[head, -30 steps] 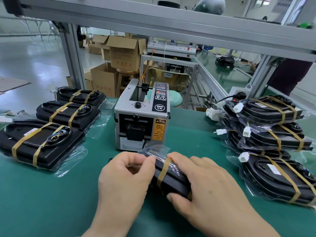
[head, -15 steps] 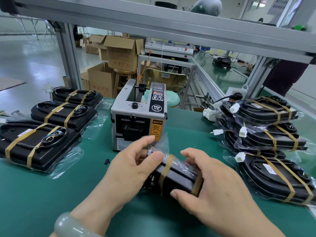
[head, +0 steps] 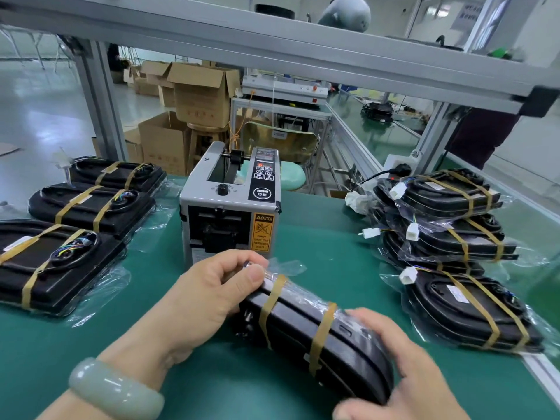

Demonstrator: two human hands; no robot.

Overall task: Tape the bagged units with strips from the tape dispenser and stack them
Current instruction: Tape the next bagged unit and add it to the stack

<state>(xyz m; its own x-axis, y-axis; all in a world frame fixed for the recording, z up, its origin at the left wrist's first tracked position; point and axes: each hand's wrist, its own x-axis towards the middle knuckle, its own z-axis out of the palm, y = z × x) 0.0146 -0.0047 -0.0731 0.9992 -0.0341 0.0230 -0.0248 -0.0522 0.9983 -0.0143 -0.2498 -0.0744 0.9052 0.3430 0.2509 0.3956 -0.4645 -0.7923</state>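
Both hands are on one unit [head: 298, 321]. The left grip [head: 218, 298] pinches its far end, thumb on top, right where the bag's loose flap [head: 285, 265] sticks out. The right grip [head: 394, 368] curls round the near, rounded end. The unit sits between them, turned up on its long edge and slanted; whether it touches the bench [head: 327, 237] I cannot tell. Two strips [head: 272, 301] already band it.

The shell looks like hard black plastic, so it should be stiff and take a firm squeeze, and it is probably not heavy. The film over it is slick and loose, so a hold on the film alone may slide or tear. The end-to-end hold on the hard edges looks best, and the strips should slip less than bare film. The flap is no handle.

The dispenser [head: 228, 213] stands just beyond the left grip. The stack [head: 448, 195] lies beyond the right grip and out to its right — likely where this unit goes. Taped units also lie in a row [head: 91, 204] out left of the left grip.
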